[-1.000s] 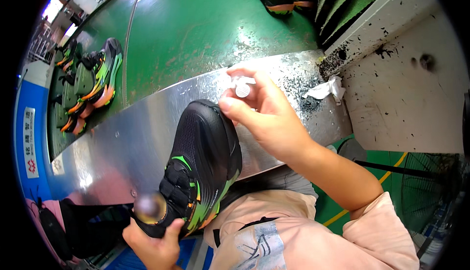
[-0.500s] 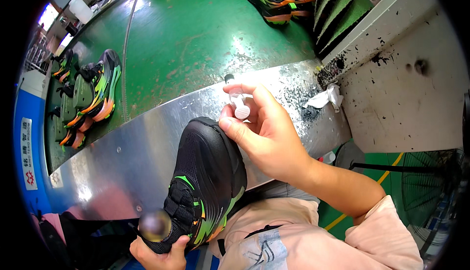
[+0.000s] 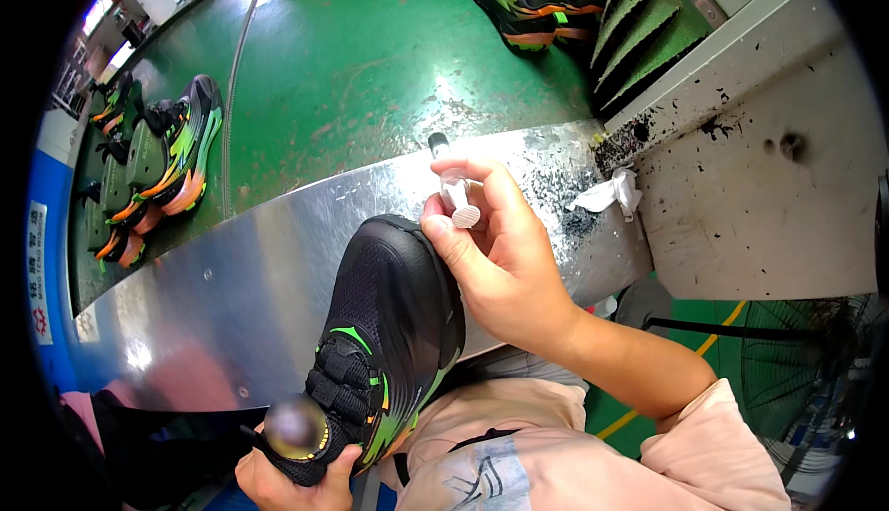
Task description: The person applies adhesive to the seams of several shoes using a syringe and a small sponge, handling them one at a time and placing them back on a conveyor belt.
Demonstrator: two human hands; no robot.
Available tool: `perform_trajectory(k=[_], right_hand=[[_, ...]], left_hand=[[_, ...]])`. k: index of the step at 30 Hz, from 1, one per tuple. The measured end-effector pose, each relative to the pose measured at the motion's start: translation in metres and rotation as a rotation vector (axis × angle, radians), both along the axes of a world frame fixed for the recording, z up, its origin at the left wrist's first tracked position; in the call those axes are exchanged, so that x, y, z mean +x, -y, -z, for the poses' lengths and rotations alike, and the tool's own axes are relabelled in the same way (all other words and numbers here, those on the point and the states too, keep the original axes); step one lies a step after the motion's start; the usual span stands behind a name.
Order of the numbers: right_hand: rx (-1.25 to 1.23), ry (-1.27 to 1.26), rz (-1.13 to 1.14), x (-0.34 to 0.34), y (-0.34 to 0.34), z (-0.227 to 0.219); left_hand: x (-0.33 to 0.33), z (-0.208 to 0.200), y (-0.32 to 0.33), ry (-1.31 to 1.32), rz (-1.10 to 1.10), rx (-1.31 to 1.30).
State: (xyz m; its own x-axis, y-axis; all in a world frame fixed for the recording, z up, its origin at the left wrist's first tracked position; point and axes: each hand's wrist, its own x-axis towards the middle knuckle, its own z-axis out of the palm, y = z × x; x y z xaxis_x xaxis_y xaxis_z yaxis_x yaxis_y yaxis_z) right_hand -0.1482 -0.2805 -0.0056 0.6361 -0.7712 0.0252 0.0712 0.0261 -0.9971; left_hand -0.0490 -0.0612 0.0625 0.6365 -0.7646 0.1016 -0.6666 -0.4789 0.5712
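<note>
A black sports shoe (image 3: 394,289) with green and orange accents slants across the front of the metal bench edge, toe pointing away from me. My left hand (image 3: 301,481) grips it around the heel end, fingers partly hidden beneath. At the shoe's opening sits a round, blurred shape I cannot make out. In my right hand (image 3: 500,247) is a syringe (image 3: 454,194) with a white plunger, pinched between thumb and fingers beside the toe. The plunger's ridged end faces me, and a dark part shows at the far end. My right thumb lies against or very near the toe's edge.
A green worktop (image 3: 343,57) spreads beyond the metal bench strip (image 3: 250,280). Several similar shoes (image 3: 181,155) stand at the left, more (image 3: 528,6) at the back. Crumpled white tissue (image 3: 607,194) lies by a paint-spotted panel (image 3: 750,159); a fan (image 3: 801,354) is at the right.
The view has shifted slightly. The syringe is tilted a little differently in my right hand, and more of its dark far end shows. Both hands keep their holds.
</note>
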Motion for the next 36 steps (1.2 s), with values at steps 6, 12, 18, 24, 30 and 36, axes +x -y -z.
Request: perform_trajectory(k=[6,12,18,24,30,36], right_hand=[[-0.198,-0.057,0.026,0.006,-0.003,-0.002],[-0.361,-0.165,0.029,0.008,-0.001,-0.008],[-0.218,-0.122,-0.037,-0.025,0.023,-0.002],[-0.676,-0.622,-0.043,-0.147,0.048,0.018],[-0.932,-0.803,-0.21,-0.191,0.067,0.029],[-1.03,-0.712,-0.208,-0.135,0.044,-0.001]], left_hand=[[0.005,0.001,-0.004,0.03,0.024,0.023],[0.008,-0.007,-0.001,-0.112,0.035,0.058],[0.024,0.027,-0.025,-0.35,-0.283,-0.131],[0.025,0.017,-0.039,-0.553,-0.366,-0.167],[0.075,-0.028,-0.014,0.21,0.323,0.164],[0.109,-0.042,0.078,-0.024,0.39,0.164]])
